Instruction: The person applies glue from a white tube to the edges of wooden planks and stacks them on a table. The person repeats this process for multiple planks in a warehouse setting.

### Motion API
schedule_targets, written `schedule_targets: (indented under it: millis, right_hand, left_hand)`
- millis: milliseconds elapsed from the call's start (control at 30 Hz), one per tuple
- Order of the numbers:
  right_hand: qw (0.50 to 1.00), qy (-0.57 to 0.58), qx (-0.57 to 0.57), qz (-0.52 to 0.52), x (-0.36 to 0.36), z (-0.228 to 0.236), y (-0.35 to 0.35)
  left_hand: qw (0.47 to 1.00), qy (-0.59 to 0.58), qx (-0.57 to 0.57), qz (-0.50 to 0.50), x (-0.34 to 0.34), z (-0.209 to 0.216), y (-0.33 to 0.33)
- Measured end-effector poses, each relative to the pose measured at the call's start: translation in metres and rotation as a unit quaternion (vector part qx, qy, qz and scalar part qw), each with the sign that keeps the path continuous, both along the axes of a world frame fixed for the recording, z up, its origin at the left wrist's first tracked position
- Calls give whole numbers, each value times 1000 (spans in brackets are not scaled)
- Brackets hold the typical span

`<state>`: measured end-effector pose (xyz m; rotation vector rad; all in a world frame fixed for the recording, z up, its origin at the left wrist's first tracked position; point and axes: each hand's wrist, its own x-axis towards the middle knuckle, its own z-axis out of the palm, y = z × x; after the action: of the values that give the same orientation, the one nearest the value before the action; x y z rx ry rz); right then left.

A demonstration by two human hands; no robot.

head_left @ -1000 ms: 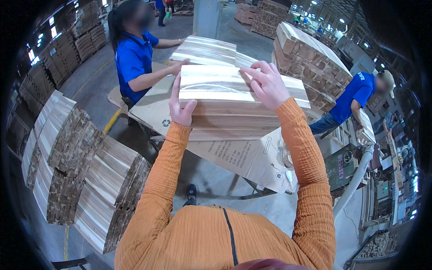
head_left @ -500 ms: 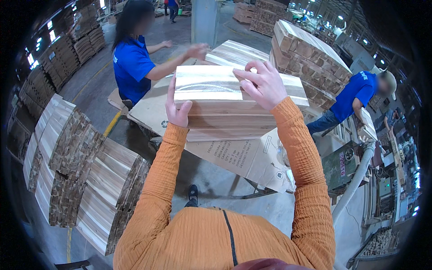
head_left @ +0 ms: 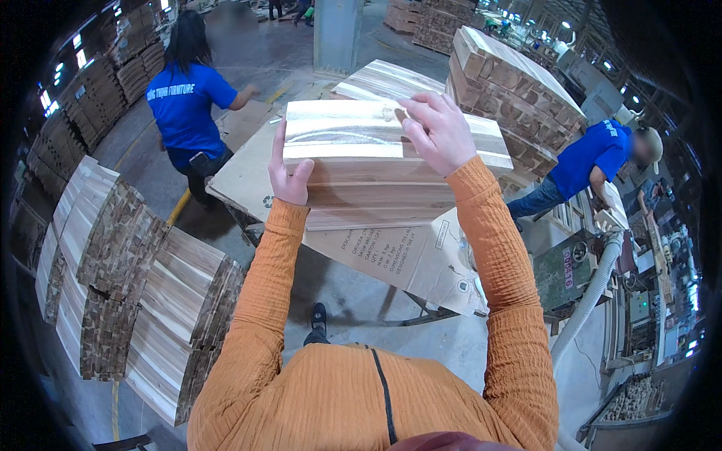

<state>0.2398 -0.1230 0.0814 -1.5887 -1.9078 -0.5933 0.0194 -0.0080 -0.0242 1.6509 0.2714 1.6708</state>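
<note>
A stack of laminated wooden boards (head_left: 383,184) stands in front of me on a cardboard-covered table. Its pale top board (head_left: 338,124) has a curved light streak along the grain. At the left end, my left hand (head_left: 288,179) grips the top board, fingers along the end and thumb against the front face. My right hand (head_left: 440,134) is bent over the top surface, thumb and fingers drawn together with the fingertips on the wood. Whatever they may pinch is too small or hidden to make out.
Printed cardboard (head_left: 391,259) covers the table. More boards (head_left: 387,79) lie behind my stack, beside a tall pile (head_left: 519,83). Board stacks (head_left: 173,316) stand at left. One person in a blue shirt (head_left: 188,113) is at left, another person (head_left: 587,165) bends at right near a hose (head_left: 590,301).
The person at left has turned away and moved left, withdrawing an arm from near the boards. My right hand has shifted slightly over the top board; my left keeps its place at the end.
</note>
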Motion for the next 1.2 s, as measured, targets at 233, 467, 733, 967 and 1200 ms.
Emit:
schedule_targets:
  millis: [233,467,733,967,1200]
  right_hand:
    - [992,20,-48,-115,-6,4,8]
    - [964,157,-159,-140,-13,25,21]
    - [999,15,-42,7,8,3,9]
    - [994,-72,-51,-58,-3,-1,-3]
    - [1000,3,-17,-20,-2,-3,0]
  left_hand:
    - [999,-35,3,-9,5,-7,5]
    - [999,-34,-10,-9,2,-4,5]
    - [1000,-27,5,8,4,-8,11]
    - [1000,-24,-6,2,5,-7,6]
    - [1000,-18,-11,-11,4,-7,9]
